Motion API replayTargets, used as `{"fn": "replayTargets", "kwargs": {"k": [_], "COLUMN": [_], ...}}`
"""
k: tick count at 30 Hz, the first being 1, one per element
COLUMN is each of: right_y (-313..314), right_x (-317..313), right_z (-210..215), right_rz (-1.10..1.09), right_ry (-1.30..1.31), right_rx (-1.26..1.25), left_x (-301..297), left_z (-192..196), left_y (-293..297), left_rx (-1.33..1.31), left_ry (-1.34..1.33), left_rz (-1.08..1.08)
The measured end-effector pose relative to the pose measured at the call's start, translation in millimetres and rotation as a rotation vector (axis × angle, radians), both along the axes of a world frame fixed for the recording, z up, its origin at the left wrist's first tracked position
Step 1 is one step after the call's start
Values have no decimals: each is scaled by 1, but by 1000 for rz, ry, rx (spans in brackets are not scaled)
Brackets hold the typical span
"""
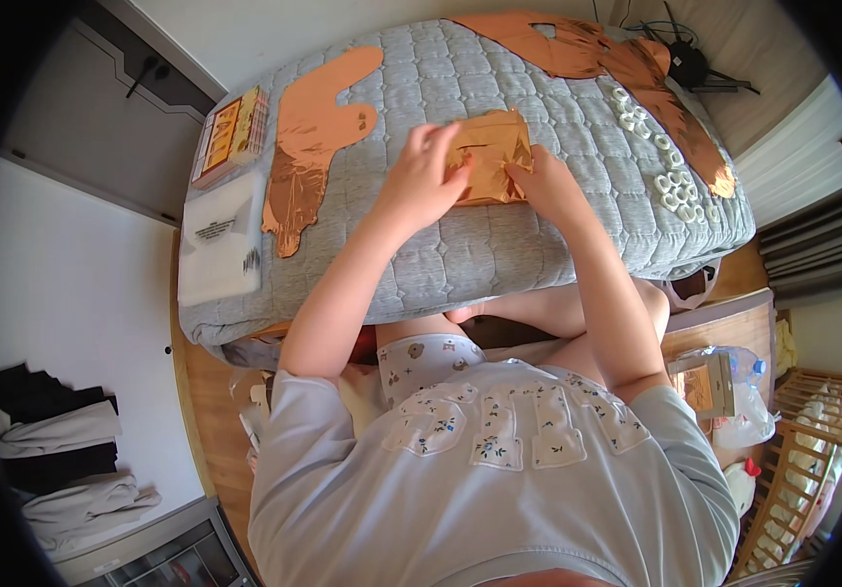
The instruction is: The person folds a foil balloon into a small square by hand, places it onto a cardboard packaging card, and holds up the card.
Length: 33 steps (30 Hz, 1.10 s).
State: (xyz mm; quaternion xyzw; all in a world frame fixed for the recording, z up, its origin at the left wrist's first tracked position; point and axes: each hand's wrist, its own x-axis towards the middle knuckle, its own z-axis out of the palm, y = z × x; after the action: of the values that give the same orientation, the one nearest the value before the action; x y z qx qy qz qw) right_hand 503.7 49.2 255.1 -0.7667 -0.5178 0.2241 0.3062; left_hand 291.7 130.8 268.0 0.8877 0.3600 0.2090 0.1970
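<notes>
A folded, shiny copper-coloured foil balloon [495,149] lies on the grey quilted bed in front of me. My right hand [546,186] pinches its right edge, thumb on top and the other fingers mostly hidden. Over its left side, my left hand [424,178] has its fingers apart, with the thumb close to or touching the foil; some fingertips are slightly blurred. To the left, a flat copper foil balloon [315,122] with a curved outline is spread on the bed. Another long, creased foil balloon [577,51] stretches along the far right edge.
Several small white rings [673,184] are scattered on the bed's right side. A patterned box [229,135] and a clear-white plastic packet [221,245] sit at its left edge. A black device with antennas [687,65] is at the far right corner. A wooden slatted crib [802,450] stands lower right.
</notes>
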Motion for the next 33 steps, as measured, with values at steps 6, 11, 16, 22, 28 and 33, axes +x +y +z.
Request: {"fn": "replayTargets", "kwargs": {"k": [6, 11, 16, 22, 28, 33], "right_y": [2, -11, -46, -57, -58, -61], "right_x": [2, 6, 8, 6, 11, 12], "right_z": [-1, -2, 6, -2, 0, -7], "right_rz": [15, 17, 0, 69, 67, 134], "right_ry": [-35, 33, 349, 287, 320, 284], "right_rx": [13, 62, 298, 319, 316, 350], "left_x": [30, 33, 34, 36, 39, 37], "left_z": [-32, -38, -38, -34, -33, -33], "left_y": [24, 23, 21, 18, 17, 18], "left_rx": [313, 244, 262, 266, 275, 280], "left_ry": [115, 236, 313, 328, 340, 339], "left_rz": [-284, -268, -235, -242, -220, -221]}}
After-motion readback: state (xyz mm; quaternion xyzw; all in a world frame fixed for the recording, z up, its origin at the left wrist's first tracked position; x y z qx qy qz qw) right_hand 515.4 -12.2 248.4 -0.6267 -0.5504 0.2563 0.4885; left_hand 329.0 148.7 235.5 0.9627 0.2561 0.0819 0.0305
